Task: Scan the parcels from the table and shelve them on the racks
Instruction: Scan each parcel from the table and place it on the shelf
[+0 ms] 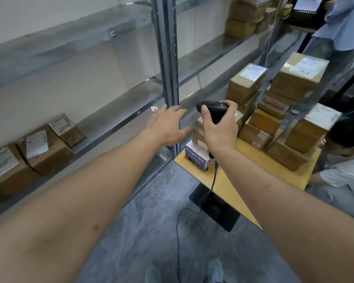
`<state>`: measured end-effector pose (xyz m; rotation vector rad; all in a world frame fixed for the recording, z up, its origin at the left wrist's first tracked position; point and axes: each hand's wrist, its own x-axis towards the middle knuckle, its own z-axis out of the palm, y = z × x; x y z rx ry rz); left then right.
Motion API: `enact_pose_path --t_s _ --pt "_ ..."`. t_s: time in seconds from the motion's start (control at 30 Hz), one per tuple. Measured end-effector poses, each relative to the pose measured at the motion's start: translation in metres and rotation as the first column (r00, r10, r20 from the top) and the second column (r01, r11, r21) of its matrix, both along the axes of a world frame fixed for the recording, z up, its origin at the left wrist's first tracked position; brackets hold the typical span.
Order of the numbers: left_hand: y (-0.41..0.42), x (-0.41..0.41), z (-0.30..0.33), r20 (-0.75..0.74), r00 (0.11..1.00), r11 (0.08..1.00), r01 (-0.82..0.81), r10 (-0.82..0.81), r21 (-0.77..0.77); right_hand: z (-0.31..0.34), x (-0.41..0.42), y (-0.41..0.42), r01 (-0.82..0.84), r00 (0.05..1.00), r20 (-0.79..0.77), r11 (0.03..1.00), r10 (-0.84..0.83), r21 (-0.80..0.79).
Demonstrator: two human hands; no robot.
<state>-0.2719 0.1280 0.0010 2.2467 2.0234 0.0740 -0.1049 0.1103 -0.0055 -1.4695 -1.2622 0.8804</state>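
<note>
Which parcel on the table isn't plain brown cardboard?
The white-and-purple printed box at the table's near-left corner, below the right hand; the others are brown cartons.

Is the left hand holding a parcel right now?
No, the left hand is open and empty, while the right hand grips the scanner.

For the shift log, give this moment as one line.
right hand: holds scanner | left hand: open, empty | parcels: on table

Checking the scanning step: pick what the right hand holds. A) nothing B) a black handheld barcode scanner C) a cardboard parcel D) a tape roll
B: the right hand grips a black handheld barcode scanner, its cable trailing down past the table.
</note>
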Motion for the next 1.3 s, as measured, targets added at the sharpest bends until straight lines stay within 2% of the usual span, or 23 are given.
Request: enact_pose_path --t_s 0.23,0.47,0.8,1.0,1.2,1.3 --pt "0.027 0.074 -0.026 0.045 0.997 0.997 -0.059 0.061 -0.048 -0.017 0.075 0.029 -0.015 0.999 0.027 0.998 0.017 -0.063" --pt "0.054 0.119 -0.037 0.088 0.990 0.990 -0.104 0.113 -0.099 -0.037 0.114 0.058 0.000 1.000 0.007 0.993 0.001 -0.114" --pt "0.097 0.134 -0.073 0.226 0.940 0.951 -0.201 0.254 -0.236 -0.070 0.141 0.093 0.066 0.998 0.032 0.979 -0.061 -0.192" --pt "0.101 0.133 -0.089 0.195 0.929 0.933 -0.266 0.315 -0.241 -0.081 0.138 0.097 0.068 0.997 0.058 0.977 -0.057 -0.201" --pt "0.095 0.132 -0.094 0.170 0.881 0.888 -0.400 0.441 -0.226 -0.081 0.135 0.096 0.064 0.997 0.058 0.979 -0.054 -0.192" --pt "0.091 0.135 -0.098 0.169 0.845 0.849 -0.457 0.508 -0.267 -0.081 0.133 0.094 0.055 0.998 0.051 0.979 -0.046 -0.195"
